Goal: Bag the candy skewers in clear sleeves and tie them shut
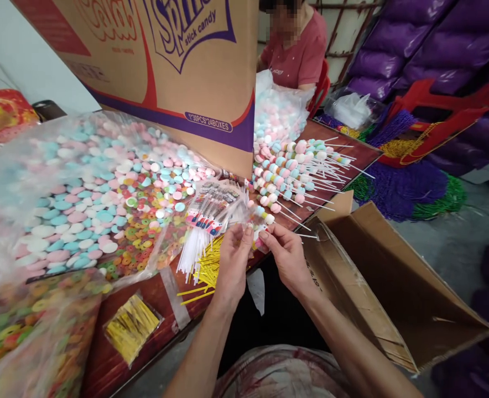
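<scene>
The dark red bench (153, 298) stretched across the view, with a tall printed carton (145, 72) upon it. Left of the carton's near corner, a large clear bag (4, 182) lay open over pastel candies (70, 221) and coloured rings (142, 235). An open carton (385, 265) stood beside the bench's right end, below a heap of candy sticks (286, 171) whose bare ends pointed right. Nearer the middle lay a pack of clear wrappers (215, 204). Just over the bench's near edge, the left hand (234, 260) and right hand (288, 254) faced each other, each grip pinched, thumb to forefinger, on one small wrapped candy (258, 229) between them, mostly hidden by the fingers. Loose gold ties (207, 262) lay just beside the left hand.
</scene>
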Tool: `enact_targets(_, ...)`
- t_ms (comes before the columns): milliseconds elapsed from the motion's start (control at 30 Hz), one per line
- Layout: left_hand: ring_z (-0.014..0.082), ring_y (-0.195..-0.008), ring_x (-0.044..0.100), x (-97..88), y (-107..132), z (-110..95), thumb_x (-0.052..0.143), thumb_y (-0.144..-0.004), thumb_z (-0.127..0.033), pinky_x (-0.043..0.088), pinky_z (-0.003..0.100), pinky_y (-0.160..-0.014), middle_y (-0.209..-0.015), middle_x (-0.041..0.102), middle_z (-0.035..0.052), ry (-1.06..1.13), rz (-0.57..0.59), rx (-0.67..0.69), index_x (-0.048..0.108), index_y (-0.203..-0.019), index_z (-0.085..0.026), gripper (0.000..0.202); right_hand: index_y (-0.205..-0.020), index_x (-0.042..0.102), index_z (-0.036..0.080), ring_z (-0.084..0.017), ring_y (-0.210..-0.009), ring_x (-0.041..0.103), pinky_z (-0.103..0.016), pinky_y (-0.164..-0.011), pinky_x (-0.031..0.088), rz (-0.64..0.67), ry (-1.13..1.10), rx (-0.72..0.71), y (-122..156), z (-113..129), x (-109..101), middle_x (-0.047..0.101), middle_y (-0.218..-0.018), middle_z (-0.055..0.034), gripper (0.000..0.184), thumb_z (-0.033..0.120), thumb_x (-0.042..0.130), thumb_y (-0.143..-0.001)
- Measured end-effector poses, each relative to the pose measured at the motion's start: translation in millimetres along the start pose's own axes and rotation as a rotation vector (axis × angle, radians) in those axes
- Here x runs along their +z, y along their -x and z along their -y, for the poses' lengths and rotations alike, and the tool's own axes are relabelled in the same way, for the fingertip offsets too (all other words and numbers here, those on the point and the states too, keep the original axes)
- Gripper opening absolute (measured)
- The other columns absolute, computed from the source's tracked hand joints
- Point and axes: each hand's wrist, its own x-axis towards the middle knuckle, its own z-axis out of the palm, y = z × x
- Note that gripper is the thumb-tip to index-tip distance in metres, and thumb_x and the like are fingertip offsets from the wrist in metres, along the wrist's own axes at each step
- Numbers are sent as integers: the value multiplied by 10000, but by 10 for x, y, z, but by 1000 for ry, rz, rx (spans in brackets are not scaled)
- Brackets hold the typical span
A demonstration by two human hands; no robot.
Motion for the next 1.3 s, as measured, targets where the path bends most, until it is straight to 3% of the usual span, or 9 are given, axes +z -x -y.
enact_targets(100,91,-791,625,-26,-6,-19,846,-671,-247,487,188,-705,-920,702,28,128,116,-127,722,-884,-150,265,-656,545,180,-103,-574,371,-240,-545,313,83,70,-5,-42,60,-104,448,-605,43,341,440,675,-834)
enact_targets(200,62,-668,605,-35,-26,-35,870,-614,-184,487,181,-655,-815,703,-8,201,78,-167,730,-822,-156,252,-620,527,177,-96,-552,343,-241,-524,273,116,133,-1,-68,94,-182,419,-577,50,374,439,648,-859)
enact_targets(367,78,-659,611,-27,14,56,893,-572,-222,492,193,-690,-713,697,-4,68,4,69,720,-712,-144,237,-588,534,174,-98,-554,371,-241,-534,289,75,190,12,14,58,-233,450,-561,42,389,405,608,-892)
enact_targets(500,113,-738,643,-76,165,199,861,-642,-270,508,245,-779,-757,713,8,17,-56,177,685,-674,-160,210,-703,625,175,-105,-601,436,-232,-580,358,32,46,50,173,9,-188,537,-634,32,248,372,674,-844)
enact_targets(600,117,-798,655,-151,285,233,821,-708,-283,514,238,-784,-876,738,22,41,-43,145,717,-760,-182,154,-775,654,178,-109,-615,461,-235,-592,381,33,-41,106,269,-8,-144,592,-698,19,197,363,706,-819)
enact_targets(767,133,-856,676,-228,341,155,844,-675,-257,541,228,-775,-940,751,47,132,-28,1,776,-877,-196,221,-666,591,169,-97,-591,418,-229,-559,336,138,35,117,300,7,-112,511,-622,34,288,369,665,-860)
enact_targets(1067,109,-722,633,-143,299,213,848,-671,-317,537,223,-711,-796,705,17,4,-156,232,736,-777,-164,218,-585,496,180,-88,-513,367,-238,-505,279,49,85,108,279,-105,-9,451,-532,45,424,434,556,-920)
enact_targets(1200,88,-679,607,-142,258,145,828,-699,-363,528,198,-668,-763,686,3,57,-138,225,729,-773,-169,230,-571,481,181,-84,-495,356,-238,-504,268,66,135,122,213,-61,-49,440,-506,49,445,450,559,-916)
enact_targets(1300,95,-696,633,-134,202,50,891,-603,-301,540,197,-695,-764,707,8,105,-160,203,734,-738,-162,250,-572,482,179,-85,-499,355,-239,-505,262,122,206,132,151,-3,-109,443,-508,46,459,465,541,-926)
